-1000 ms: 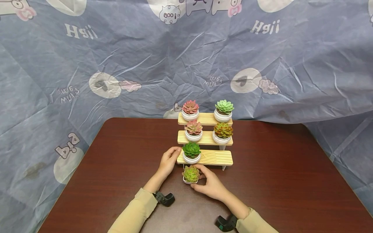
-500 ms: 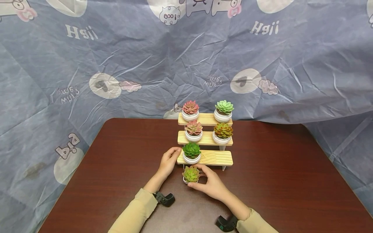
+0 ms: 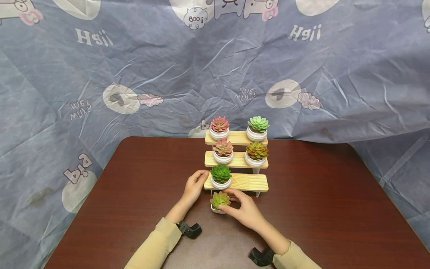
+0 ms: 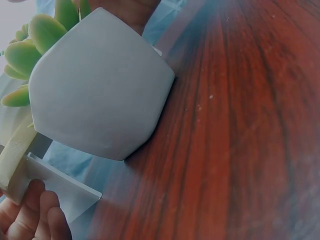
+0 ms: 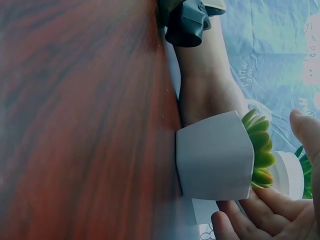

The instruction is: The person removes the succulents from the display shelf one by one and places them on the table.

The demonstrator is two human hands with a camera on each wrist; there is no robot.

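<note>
On the counter (image 3: pixel 312 194): we have the front plant (image 3: pixel 218 200) upright at seven o'clock of the stand (image 3: pixel 236 138), close before its left end, the base of its white pot (image 5: pixel 215 157) resting on the wood.

Right hand (image 3: pixel 244 212): at four o'clock of the front plant, thumb and fingers spread wide about it, thumb on the near side, fingers on the far side. The right wrist view shows us the thumb standing off the leaves; whether the fingertips touch the pot, we cannot tell.

Left hand (image 3: pixel 196 182): at ten o'clock of the front plant, holding the stand by the left end of its bottom shelf (image 3: pixel 248 182), fingers bent against the leg (image 4: pixel 62 185).

Green plant (image 3: pixel 220 175): on the bottom shelf, at twelve o'clock of the front plant.

Front plant, step in hand: taking hold of it, we judge, while the left hand steadies the stand.

White pot, next move: for a lift, we would close thumb and fingers on its firm walls, not the leaves, and rise straight, minding the shelf edge.
</note>
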